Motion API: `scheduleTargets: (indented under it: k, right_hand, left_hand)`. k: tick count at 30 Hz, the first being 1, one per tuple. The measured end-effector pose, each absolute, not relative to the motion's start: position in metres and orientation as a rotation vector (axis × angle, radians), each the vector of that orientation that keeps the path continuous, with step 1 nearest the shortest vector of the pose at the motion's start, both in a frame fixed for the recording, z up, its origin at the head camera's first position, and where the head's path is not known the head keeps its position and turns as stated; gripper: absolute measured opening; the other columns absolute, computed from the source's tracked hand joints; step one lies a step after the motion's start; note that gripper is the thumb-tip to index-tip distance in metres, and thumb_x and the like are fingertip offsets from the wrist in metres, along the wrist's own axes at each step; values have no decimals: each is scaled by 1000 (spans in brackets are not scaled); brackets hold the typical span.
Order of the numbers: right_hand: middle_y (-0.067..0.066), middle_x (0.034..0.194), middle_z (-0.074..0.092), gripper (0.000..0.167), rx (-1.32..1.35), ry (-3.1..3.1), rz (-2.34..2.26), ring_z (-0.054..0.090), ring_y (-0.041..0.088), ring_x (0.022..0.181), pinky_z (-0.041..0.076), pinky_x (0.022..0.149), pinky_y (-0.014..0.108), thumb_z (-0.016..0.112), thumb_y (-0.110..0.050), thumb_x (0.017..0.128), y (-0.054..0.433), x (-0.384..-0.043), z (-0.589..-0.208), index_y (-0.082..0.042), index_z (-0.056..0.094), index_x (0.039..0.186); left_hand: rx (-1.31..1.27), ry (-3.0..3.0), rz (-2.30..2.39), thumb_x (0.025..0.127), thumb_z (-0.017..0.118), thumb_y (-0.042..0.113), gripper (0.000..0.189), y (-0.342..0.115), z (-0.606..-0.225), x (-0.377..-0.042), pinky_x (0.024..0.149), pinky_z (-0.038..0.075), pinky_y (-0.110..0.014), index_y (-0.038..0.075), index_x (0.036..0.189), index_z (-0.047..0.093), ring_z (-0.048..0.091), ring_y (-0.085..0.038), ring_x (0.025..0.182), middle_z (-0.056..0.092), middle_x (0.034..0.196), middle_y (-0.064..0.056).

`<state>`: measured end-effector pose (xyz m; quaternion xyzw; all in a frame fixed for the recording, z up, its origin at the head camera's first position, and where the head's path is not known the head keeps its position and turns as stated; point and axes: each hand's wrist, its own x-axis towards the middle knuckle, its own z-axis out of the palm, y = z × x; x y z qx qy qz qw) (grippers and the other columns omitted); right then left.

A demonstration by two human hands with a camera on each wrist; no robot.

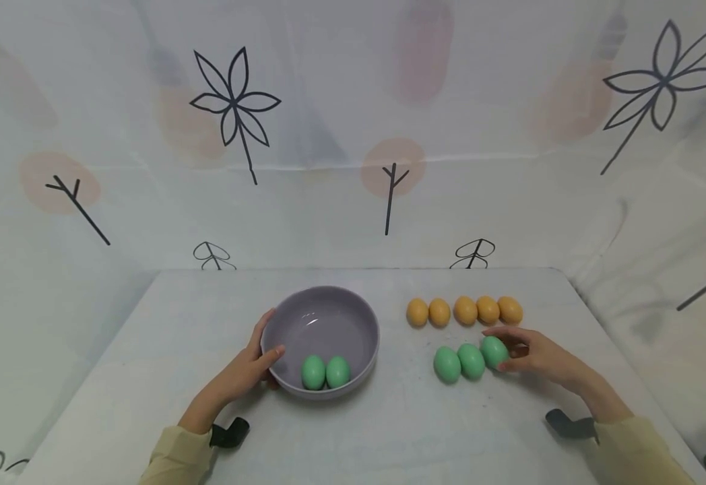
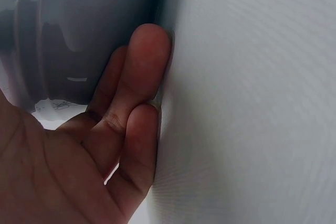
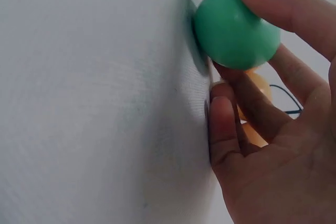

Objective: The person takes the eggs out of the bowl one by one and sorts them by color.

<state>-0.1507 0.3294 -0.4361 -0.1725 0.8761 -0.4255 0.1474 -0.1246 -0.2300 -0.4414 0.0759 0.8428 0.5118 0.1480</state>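
A grey-purple bowl (image 1: pixel 353 303) stands left of the middle of the table, with two green eggs (image 1: pixel 313 372) lying inside near its front wall. My left hand (image 1: pixel 250 364) holds the bowl at its left side, thumb over the rim and fingers round the outside. In the left wrist view, the fingers (image 2: pixel 144 56) lie low between the bowl's wall and the tabletop. To the right, three green eggs stand in a short row. My right hand (image 1: pixel 537 353) pinches the rightmost green egg (image 3: pixel 236 30) between thumb and fingers, beside the other two green eggs (image 1: pixel 459 364).
Behind the green eggs runs a row of several orange-yellow eggs (image 1: pixel 465 310). The white table (image 1: pixel 389 438) backs onto a patterned curtain (image 1: pixel 329 222), which also hangs along both sides. Dark wrist cameras (image 1: pixel 230 433) sit at both sleeves.
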Motion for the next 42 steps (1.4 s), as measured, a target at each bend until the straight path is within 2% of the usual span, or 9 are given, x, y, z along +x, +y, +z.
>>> scheduleTargets:
  k: [4, 11, 19, 24, 26, 30, 33, 38, 42]
  right_hand:
    - [14, 130, 58, 63, -497, 2518, -1180, 55, 12, 107, 46, 86, 25, 78, -23, 85, 329, -151, -435, -3, 53, 139]
    - [15, 132, 58, 61, -493, 2464, -1195, 56, 14, 109, 44, 87, 24, 77, -24, 87, 327, -150, -437, 0, 53, 138]
    - [16, 137, 55, 64, -471, 2451, -1182, 54, 20, 115, 44, 89, 27, 77, -24, 86, 326, -151, -437, -2, 51, 141]
    - [18, 139, 53, 66, -455, 2426, -1198, 51, 28, 119, 44, 89, 27, 76, -24, 87, 327, -150, -439, -2, 49, 143]
    - [19, 139, 52, 66, -450, 2421, -1208, 51, 27, 119, 45, 88, 26, 76, -24, 87, 328, -150, -439, -2, 49, 143]
    - [17, 137, 54, 65, -446, 2422, -1248, 52, 23, 115, 45, 87, 25, 75, -22, 88, 330, -149, -438, -2, 49, 144]
    - [14, 133, 57, 62, -440, 2445, -1259, 53, 23, 114, 45, 88, 31, 72, -23, 90, 330, -149, -436, -3, 49, 144]
    - [15, 132, 59, 57, -398, 2477, -1281, 52, 34, 121, 43, 92, 48, 69, -25, 93, 328, -149, -428, -2, 50, 142]
    - [16, 131, 59, 49, -416, 2567, -1270, 53, 36, 121, 45, 92, 45, 66, -25, 96, 325, -149, -419, -1, 54, 138]
  left_hand:
    - [221, 2406, 1497, 105, 50, 36, 75, -229, -439, -125, 77, 49, -40, 38, 158, -3, 66, -27, 68, 45, 137, -32]
    - [195, 2409, 1492, 104, 51, 36, 75, -227, -438, -124, 78, 48, -40, 38, 158, -2, 66, -27, 68, 41, 140, -33]
    - [207, 2429, 1486, 104, 52, 36, 76, -228, -438, -123, 78, 46, -40, 36, 159, -1, 65, -27, 67, 57, 120, -27]
    - [216, 2416, 1494, 104, 51, 36, 77, -229, -440, -124, 77, 48, -40, 36, 159, -2, 65, -27, 68, 55, 122, -28]
    - [220, 2413, 1493, 104, 51, 37, 77, -230, -440, -123, 77, 48, -40, 37, 159, -3, 65, -27, 68, 55, 123, -28]
    - [202, 2437, 1466, 104, 51, 39, 77, -230, -441, -122, 77, 47, -39, 38, 158, -3, 65, -26, 67, 61, 110, -23]
    - [201, 2444, 1459, 104, 51, 38, 77, -231, -441, -122, 76, 47, -39, 36, 158, -4, 65, -26, 67, 62, 105, -20]
    - [257, 2445, 1448, 105, 48, 36, 75, -230, -438, -123, 76, 49, -40, 35, 159, -5, 65, -26, 68, 62, 100, -19]
    - [271, 2477, 1409, 106, 47, 37, 74, -229, -439, -122, 74, 47, -38, 37, 158, -5, 64, -24, 66, 64, 82, -13]
